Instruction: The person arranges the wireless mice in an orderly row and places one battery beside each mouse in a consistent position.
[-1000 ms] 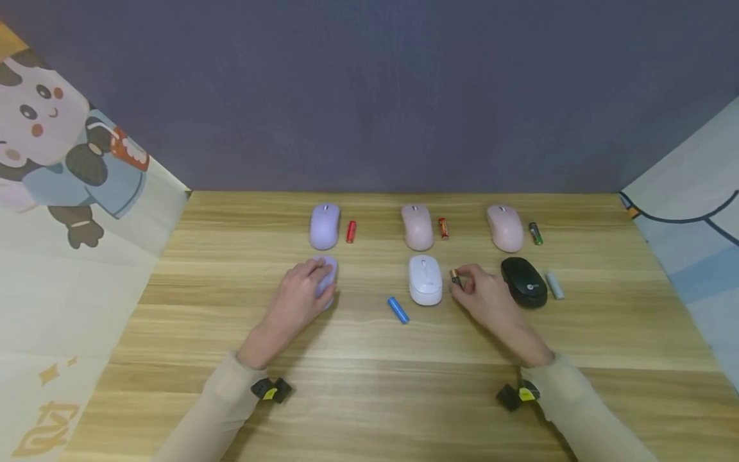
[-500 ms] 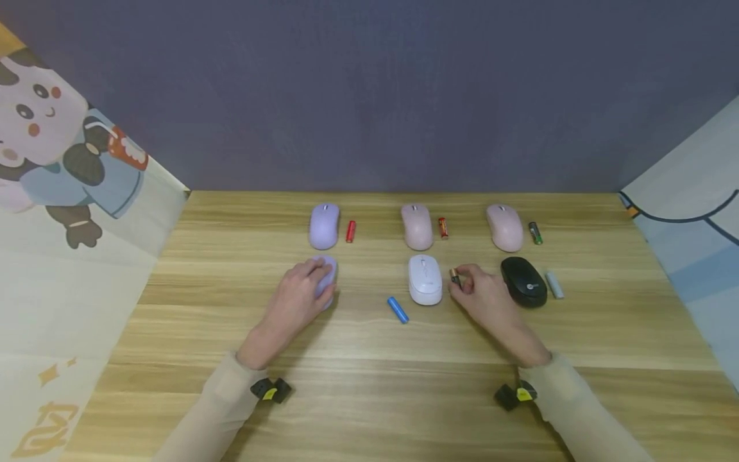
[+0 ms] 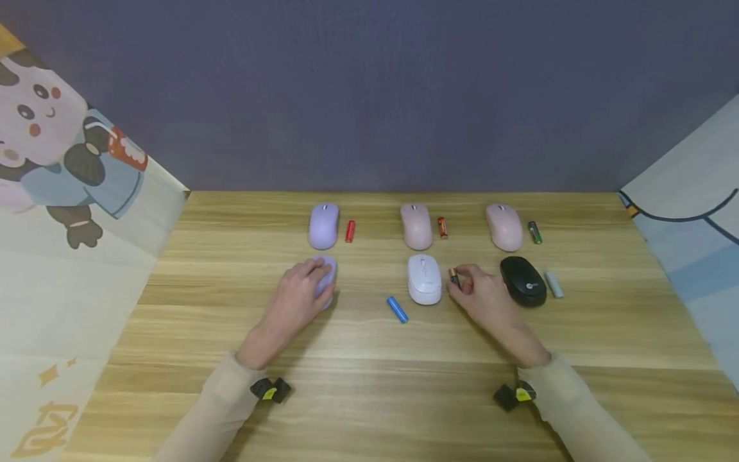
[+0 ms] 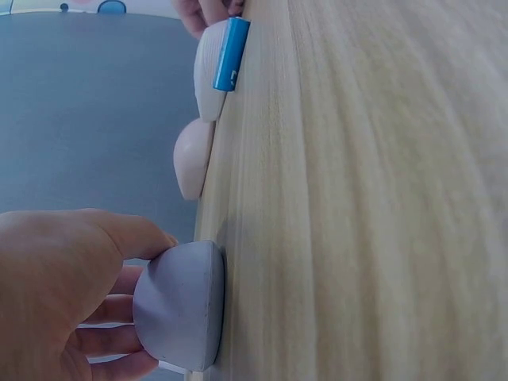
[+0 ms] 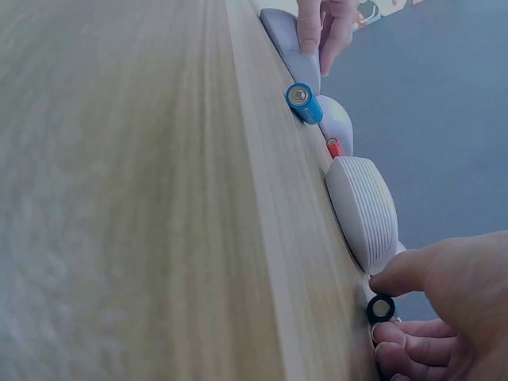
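My left hand (image 3: 290,300) holds a light purple computer mouse (image 3: 328,277) on the wooden table, thumb on one side and fingers along the other. The left wrist view shows the rounded rear of this mouse (image 4: 179,305) in the grasp. Between thumb and fingers, my right hand (image 3: 486,299) pinches a black battery with a copper-coloured end (image 3: 453,276). From the right wrist, the flat end of the battery (image 5: 381,308) faces the camera, low at the table. A white mouse (image 3: 424,280) lies just left of it, and a black mouse (image 3: 523,281) to the right of the hand.
A blue battery (image 3: 397,309) lies in front of the white mouse. Along the back are a purple mouse (image 3: 324,226) and two pink mice (image 3: 417,226), with small batteries beside them. A grey battery (image 3: 553,284) lies right of the black mouse. A dark panel (image 3: 398,96) rises behind.
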Demonstrator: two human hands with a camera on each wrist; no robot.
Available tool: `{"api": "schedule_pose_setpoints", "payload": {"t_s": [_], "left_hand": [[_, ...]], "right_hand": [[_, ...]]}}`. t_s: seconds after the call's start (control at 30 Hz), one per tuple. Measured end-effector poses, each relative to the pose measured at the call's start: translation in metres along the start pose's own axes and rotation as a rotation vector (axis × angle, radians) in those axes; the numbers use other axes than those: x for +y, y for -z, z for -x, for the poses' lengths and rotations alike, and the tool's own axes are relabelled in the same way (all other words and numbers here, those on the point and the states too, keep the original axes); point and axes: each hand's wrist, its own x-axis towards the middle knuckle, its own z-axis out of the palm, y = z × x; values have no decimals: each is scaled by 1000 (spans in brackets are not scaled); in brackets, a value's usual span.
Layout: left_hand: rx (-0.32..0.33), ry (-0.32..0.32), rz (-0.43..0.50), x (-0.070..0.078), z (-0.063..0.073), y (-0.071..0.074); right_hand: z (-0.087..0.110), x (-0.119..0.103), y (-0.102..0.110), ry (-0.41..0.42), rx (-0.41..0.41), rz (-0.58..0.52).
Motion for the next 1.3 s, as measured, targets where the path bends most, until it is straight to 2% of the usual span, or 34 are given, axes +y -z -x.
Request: {"api": "schedule_pose_setpoints", "payload": {"t_s": [0.3, 0.5, 0.67, 1.3], "left_hand": [[-7, 3, 4, 0, 1, 0], [7, -4, 5, -1, 1, -1], [20, -12, 10, -1, 1, -1], [-5, 5, 13, 0, 0, 0]], "right_hand": [[1, -1, 0, -10, -8, 7], [1, -1, -1, 15, 17, 7], [1, -1, -1, 4, 19, 13], [1, 0, -2, 22, 21, 19]]}}
